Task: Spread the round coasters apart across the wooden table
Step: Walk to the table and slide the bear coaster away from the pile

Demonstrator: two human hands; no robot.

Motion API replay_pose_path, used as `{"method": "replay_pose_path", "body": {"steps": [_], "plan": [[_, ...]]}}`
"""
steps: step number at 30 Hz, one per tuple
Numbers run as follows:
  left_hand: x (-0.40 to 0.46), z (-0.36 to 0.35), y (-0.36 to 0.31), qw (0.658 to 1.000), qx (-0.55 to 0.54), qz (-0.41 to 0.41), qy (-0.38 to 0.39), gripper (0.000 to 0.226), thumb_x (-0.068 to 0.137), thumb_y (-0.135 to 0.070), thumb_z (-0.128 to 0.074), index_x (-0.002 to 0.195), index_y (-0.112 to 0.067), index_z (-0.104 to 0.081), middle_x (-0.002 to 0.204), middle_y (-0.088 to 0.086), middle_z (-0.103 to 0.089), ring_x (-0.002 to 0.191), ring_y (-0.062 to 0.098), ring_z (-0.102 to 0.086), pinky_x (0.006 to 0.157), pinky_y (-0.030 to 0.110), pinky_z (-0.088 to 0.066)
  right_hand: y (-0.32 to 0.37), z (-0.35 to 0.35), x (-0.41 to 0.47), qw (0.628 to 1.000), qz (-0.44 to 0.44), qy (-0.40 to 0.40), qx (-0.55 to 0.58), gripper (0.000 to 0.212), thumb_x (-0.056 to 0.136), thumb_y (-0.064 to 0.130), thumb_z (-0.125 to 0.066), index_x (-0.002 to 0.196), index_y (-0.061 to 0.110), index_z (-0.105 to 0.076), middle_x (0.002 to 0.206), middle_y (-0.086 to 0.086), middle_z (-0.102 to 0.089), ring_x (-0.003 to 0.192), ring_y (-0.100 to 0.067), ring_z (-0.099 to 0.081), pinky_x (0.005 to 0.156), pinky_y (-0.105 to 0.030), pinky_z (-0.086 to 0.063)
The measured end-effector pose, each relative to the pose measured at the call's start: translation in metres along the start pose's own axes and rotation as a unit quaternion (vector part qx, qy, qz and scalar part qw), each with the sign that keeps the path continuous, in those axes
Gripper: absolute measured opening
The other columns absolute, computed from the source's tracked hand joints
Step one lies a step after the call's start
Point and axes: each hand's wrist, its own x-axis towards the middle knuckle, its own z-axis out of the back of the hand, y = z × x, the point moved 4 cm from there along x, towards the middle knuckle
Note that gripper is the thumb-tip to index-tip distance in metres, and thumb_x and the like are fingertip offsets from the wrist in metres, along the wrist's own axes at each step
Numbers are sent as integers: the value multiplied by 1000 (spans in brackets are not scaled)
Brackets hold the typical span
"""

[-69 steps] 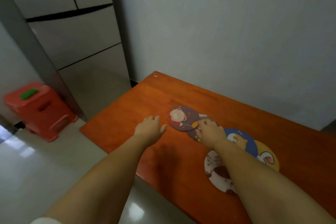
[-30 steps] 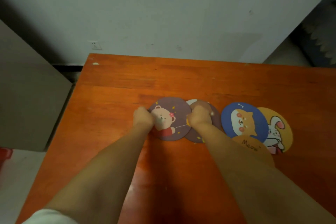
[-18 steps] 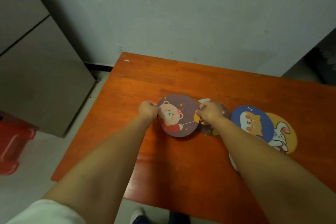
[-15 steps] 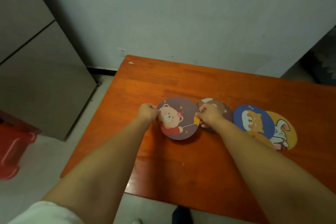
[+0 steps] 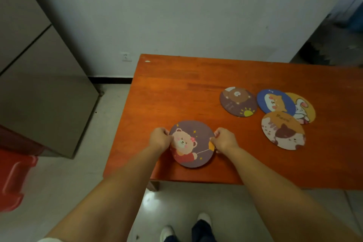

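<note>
Both hands pinch one pink-bear coaster [image 5: 191, 144] at lower centre of the frame: left hand [image 5: 160, 139] on its left rim, right hand [image 5: 225, 140] on its right, likely to carry it flat, clear of the four others [image 5: 275, 112] crowded at right on the wooden table [image 5: 176, 88].

Bare forearms, white sleeve edge [image 5: 44, 240] at left arm, dark trousers [image 5: 198, 232], white shoes [image 5: 167, 233].
</note>
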Motion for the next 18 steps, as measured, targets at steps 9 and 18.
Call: {"method": "replay_pose_path", "body": {"steps": [9, 18], "plan": [[19, -15, -10, 987, 142, -68, -13, 20, 86, -4, -54, 67, -9, -48, 77, 15, -53, 74, 28, -48, 65, 37, -38, -11, -15, 15, 999, 20, -25, -27, 41, 94, 17, -57, 62, 23, -31, 76, -7, -50, 75, -26, -47, 64, -34, -38], [18, -14, -3, 958, 279, -57, -25, 45, 87, -35, -62, 118, -4, -48, 126, 21, -54, 120, 40, -51, 95, 49, -47, -14, -11, 8, 989, 36, -37, -141, 35, 93, 26, -57, 123, 14, -45, 126, -14, -54, 109, -39, -59, 82, -43, -49]]}}
